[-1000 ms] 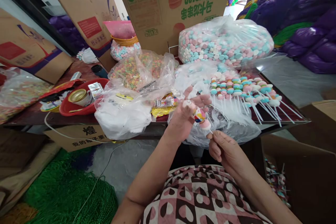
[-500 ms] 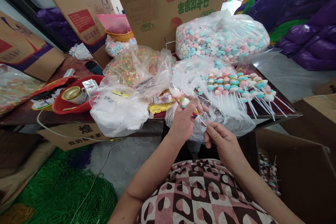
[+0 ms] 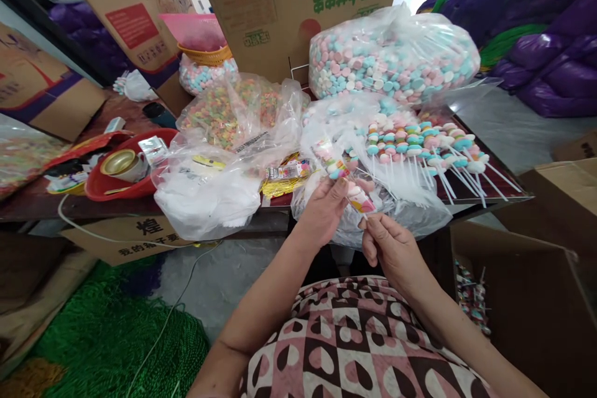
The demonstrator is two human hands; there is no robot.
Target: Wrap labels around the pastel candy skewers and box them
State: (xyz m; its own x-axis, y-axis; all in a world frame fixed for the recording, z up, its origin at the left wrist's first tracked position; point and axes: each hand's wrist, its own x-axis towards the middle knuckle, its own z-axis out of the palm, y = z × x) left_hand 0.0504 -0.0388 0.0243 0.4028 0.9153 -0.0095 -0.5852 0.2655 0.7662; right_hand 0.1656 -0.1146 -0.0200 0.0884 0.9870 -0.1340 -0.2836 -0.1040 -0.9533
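A marshmallow skewer in a clear printed wrapper [image 3: 358, 196] slants across the space in front of me. My left hand [image 3: 325, 210] is closed on its middle, thumb and fingers pinching the wrapper. The thumb and fingertips of my right hand [image 3: 390, 237] pinch the lower end, where a short bit of white stick shows. Just beyond lie gold twist ties [image 3: 281, 187] and printed wrappers [image 3: 293, 169] on the table. Bare marshmallow skewers [image 3: 413, 143] rest in a row on clear plastic to the right, sticks toward me.
A big bag of pastel marshmallows [image 3: 392, 59] stands at the back. Left of it are a bag of small coloured candies [image 3: 233, 112], a white plastic bag [image 3: 208, 193] and a red basin [image 3: 107, 183]. An open carton [image 3: 527, 298] with wrapped skewers is low on the right.
The printed wrapper now covers more of the skewer, reaching down near my right fingers. My left hand's grip has loosened into a pinch. The view has shifted slightly.
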